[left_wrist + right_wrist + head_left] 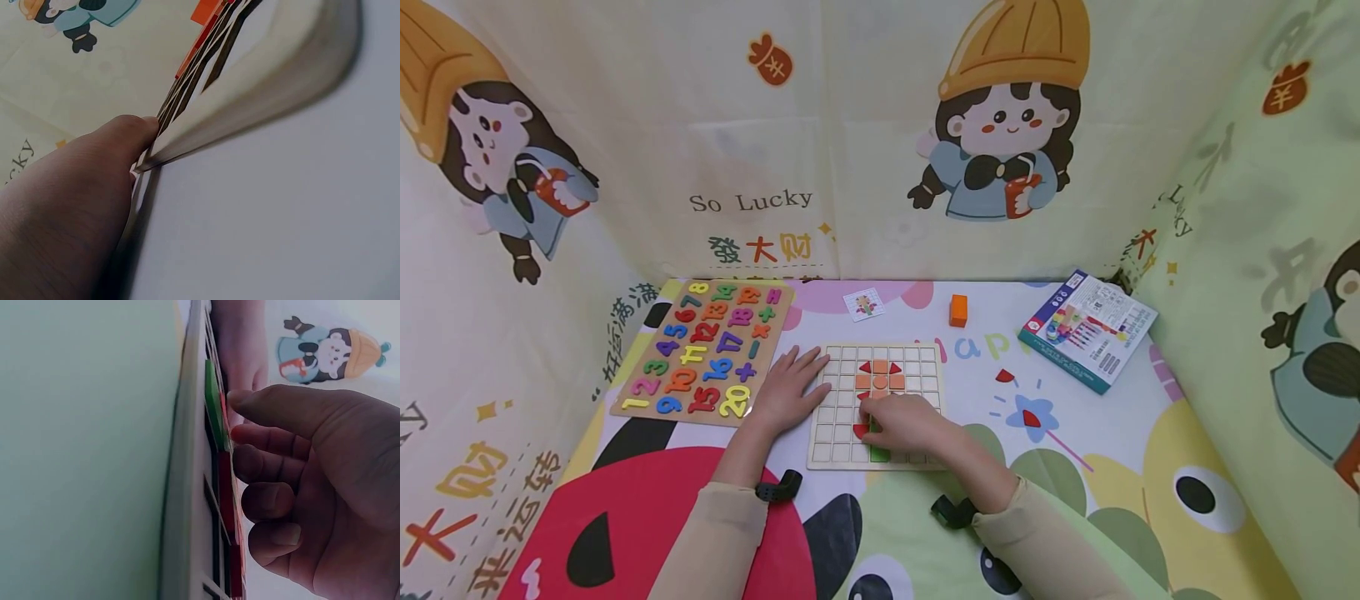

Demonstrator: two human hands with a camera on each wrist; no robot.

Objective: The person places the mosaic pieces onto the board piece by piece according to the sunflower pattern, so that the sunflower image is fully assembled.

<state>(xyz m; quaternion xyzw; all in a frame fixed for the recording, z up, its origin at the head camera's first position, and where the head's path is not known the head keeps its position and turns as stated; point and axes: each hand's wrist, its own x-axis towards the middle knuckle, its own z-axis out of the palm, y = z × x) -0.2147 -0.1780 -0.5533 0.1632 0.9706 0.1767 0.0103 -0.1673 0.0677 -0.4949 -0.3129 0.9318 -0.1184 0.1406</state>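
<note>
A pale wooden grid board (838, 450) lies in front of me with flat orange (880, 367), red and green (879, 455) pieces set in its squares. My left hand (786, 392) has its fingers spread by the left side of the board; in the left wrist view the thumb (128, 134) rests at the board's edge. Over the lower middle squares is my right hand (904, 422), fingers curled. Its thumb and index fingertips pinch a small red piece (223, 406) close beside a green one (214, 403). The hand hides several squares.
A number board (703, 354) with colourful digits lies to the left. Behind the grid are a small picture card (864, 305) and an orange block (958, 311). To the right are a box (1088, 329) and two loose red pieces (1004, 377). Printed cloth walls enclose the table.
</note>
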